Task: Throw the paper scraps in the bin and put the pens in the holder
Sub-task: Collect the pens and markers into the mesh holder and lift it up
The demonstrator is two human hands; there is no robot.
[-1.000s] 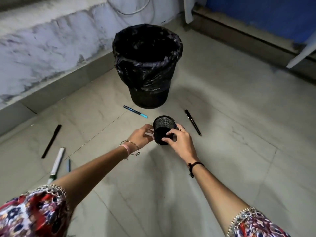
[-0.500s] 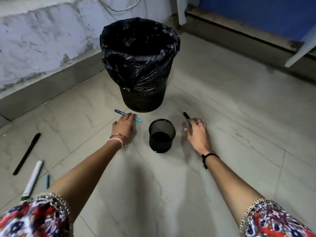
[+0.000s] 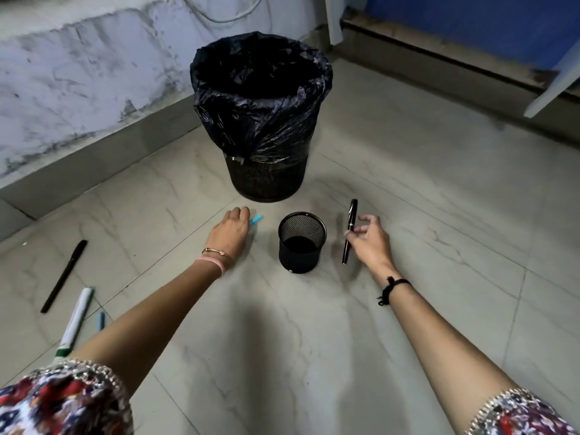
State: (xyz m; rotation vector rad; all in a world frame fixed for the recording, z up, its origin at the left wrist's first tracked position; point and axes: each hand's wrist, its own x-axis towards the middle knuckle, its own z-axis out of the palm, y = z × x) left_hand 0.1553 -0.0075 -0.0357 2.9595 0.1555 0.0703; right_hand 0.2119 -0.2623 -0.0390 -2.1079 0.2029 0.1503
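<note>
A black mesh pen holder (image 3: pixel 302 243) stands upright on the tiled floor in front of a black bin (image 3: pixel 262 114) lined with a dark bag. My right hand (image 3: pixel 368 241) is to the right of the holder and grips a black pen (image 3: pixel 350 230), lifted off the floor and nearly upright. My left hand (image 3: pixel 231 230) lies over a blue pen (image 3: pixel 256 218) to the left of the holder; only the pen's light-blue tip shows. Whether the fingers have closed on it I cannot tell. No paper scraps are visible.
At the far left lie a black pen (image 3: pixel 64 275), a white marker with a green end (image 3: pixel 77 318) and a small blue pen (image 3: pixel 101 321). A grey skirting and stained wall (image 3: pixel 78 89) run along the left; a blue panel (image 3: pixel 470 23) stands behind.
Both hands let go of the holder and moved apart. The right hand picked the black pen up from the floor; the left hand came down on the blue pen.
</note>
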